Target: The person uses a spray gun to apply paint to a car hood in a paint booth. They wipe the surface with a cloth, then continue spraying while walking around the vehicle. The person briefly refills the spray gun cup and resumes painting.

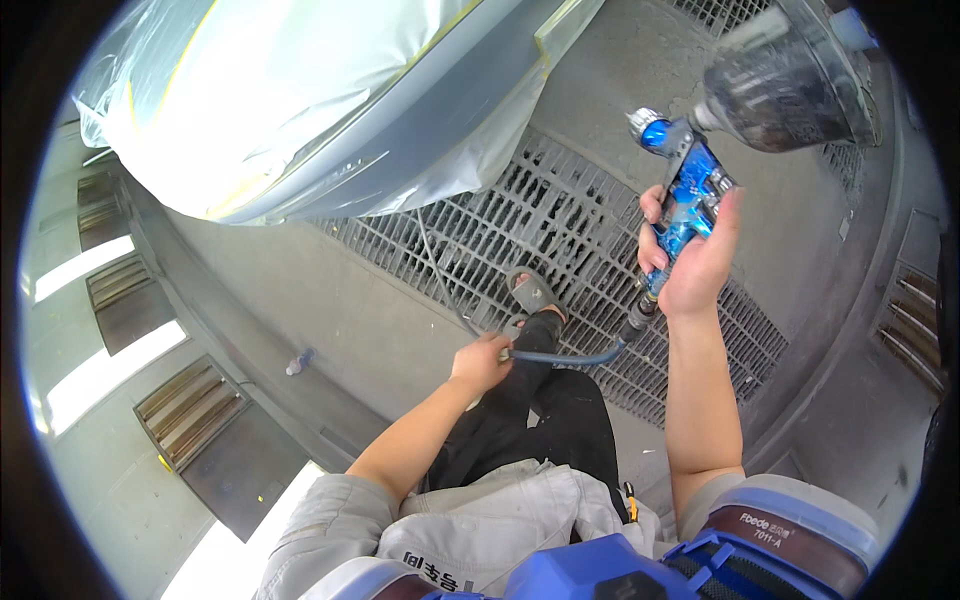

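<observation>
My right hand (703, 262) is wrapped round the grip of a blue spray gun (690, 190), raised at the right. On the gun sits a tilted, see-through paint cup (785, 100) with dark residue inside. An air hose (570, 358) runs from the gun's base in a bend to my left hand (482, 362), which is closed on it near my thigh. From there the hose goes on toward the car part. The gun's silver nozzle (643, 122) points left, toward a grey painted car panel (370, 150) that is bordered by masking film.
White masking film (290, 90) with yellow tape covers the car body at the upper left. Below lies a metal floor grating (480, 240), where my sandalled feet stand. A small bottle-like object (298, 362) lies by the left wall. Vents (192, 412) line that wall.
</observation>
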`<move>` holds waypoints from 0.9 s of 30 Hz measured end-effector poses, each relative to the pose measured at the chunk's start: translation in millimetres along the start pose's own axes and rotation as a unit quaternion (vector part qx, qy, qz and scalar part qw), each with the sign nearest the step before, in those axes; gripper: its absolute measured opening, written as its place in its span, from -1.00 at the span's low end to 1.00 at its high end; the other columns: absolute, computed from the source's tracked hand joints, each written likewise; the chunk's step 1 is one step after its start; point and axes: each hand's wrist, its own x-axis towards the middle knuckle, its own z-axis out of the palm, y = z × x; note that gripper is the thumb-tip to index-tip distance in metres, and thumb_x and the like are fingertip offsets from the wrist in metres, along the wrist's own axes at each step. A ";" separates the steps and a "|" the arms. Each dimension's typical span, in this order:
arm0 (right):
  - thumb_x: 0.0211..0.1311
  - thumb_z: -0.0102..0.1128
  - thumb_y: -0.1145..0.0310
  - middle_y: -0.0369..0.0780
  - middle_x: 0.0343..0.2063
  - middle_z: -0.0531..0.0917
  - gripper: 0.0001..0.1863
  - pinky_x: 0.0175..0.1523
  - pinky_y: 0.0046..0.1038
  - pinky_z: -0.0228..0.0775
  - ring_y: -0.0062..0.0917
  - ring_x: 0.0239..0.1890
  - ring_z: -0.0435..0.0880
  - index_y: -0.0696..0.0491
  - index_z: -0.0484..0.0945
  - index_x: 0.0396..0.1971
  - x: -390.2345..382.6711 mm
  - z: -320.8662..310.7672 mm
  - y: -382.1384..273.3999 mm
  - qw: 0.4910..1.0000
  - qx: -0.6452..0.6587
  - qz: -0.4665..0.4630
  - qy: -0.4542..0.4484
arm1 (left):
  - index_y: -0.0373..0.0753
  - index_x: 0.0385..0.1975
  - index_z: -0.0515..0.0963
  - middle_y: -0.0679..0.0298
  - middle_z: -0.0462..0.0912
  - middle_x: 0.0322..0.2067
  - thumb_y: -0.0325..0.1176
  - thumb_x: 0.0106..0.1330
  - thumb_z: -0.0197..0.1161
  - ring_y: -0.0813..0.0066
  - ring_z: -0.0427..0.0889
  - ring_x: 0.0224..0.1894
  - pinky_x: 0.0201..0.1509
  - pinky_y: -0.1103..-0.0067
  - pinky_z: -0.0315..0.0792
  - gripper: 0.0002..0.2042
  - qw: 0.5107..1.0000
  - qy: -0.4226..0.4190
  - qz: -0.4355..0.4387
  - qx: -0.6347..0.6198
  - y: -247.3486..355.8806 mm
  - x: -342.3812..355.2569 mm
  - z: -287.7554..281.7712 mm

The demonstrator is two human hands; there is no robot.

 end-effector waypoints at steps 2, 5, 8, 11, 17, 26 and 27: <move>0.52 -0.36 -0.52 -0.28 -0.36 0.63 -0.12 -0.60 -0.58 0.21 -0.70 -0.73 0.34 0.11 0.52 -0.19 -2.0 -7.6 -8.4 0.999 0.028 0.016 0.017 | 0.02 -0.14 0.65 0.30 0.70 -0.09 -0.23 0.20 0.43 0.09 0.74 -0.02 0.00 0.23 0.64 -0.76 0.999 0.006 -0.035 0.007 -12.0 -0.3 -4.6; 0.51 -0.39 -0.54 -0.18 -0.31 0.66 -0.05 -0.63 -0.58 0.21 -0.69 -0.77 0.29 0.18 0.52 -0.07 -4.9 -18.3 -10.6 0.975 0.142 0.116 -0.122 | 0.05 -0.09 0.70 0.30 0.70 -0.03 -0.20 0.20 0.43 0.10 0.75 0.01 0.02 0.21 0.66 -0.73 0.998 -0.036 -0.031 0.051 -19.9 -3.9 -18.4; 0.49 -0.40 -0.56 -0.20 -0.37 0.65 -0.01 -0.64 -0.60 0.21 -0.72 -0.77 0.29 0.20 0.56 -0.15 19.4 -40.9 -7.8 0.977 0.132 0.108 -0.131 | 0.05 -0.14 0.71 0.32 0.72 -0.08 -0.19 0.21 0.43 0.12 0.76 -0.03 -0.01 0.22 0.66 -0.77 0.997 -0.034 0.008 0.071 -13.8 -3.7 -28.9; 0.49 -0.37 -0.58 -0.32 -0.43 0.60 -0.05 -0.61 -0.59 0.19 -0.75 -0.75 0.28 0.15 0.54 -0.27 54.5 -71.0 0.7 0.998 0.029 0.052 -0.008 | 0.07 -0.14 0.74 0.32 0.74 -0.12 -0.15 0.25 0.43 0.13 0.76 -0.04 -0.01 0.23 0.66 -0.79 0.994 -0.049 -0.012 0.097 -7.4 2.3 -35.1; 0.52 -0.27 -0.52 -0.29 -0.40 0.61 -0.16 -0.62 -0.56 0.20 -0.69 -0.75 0.33 0.07 0.53 -0.11 71.0 -103.2 33.9 0.989 0.104 0.100 -0.037 | 0.12 -0.08 0.79 0.34 0.76 -0.14 -0.08 0.30 0.42 0.17 0.76 -0.01 -0.01 0.25 0.66 -0.77 0.992 -0.069 -0.055 0.095 4.8 3.3 -34.7; 0.53 -0.34 -0.52 -0.34 -0.41 0.59 -0.14 -0.63 -0.62 0.17 -0.76 -0.74 0.29 0.08 0.53 -0.16 151.4 -175.4 44.3 0.978 0.074 0.159 -0.115 | 0.13 -0.09 0.79 0.35 0.75 -0.13 0.00 0.30 0.45 0.20 0.76 -0.02 -0.03 0.25 0.66 -0.75 0.985 -0.086 -0.100 0.113 88.5 13.6 -22.0; 0.51 -0.34 -0.55 -0.35 -0.40 0.58 -0.11 -0.63 -0.63 0.15 -0.76 -0.74 0.28 0.09 0.54 -0.14 158.9 -178.5 44.4 0.983 0.052 0.168 -0.050 | 0.13 -0.09 0.79 0.34 0.75 -0.13 0.00 0.31 0.45 0.19 0.76 -0.03 -0.03 0.26 0.66 -0.75 0.986 -0.080 -0.107 0.102 96.5 18.4 -20.0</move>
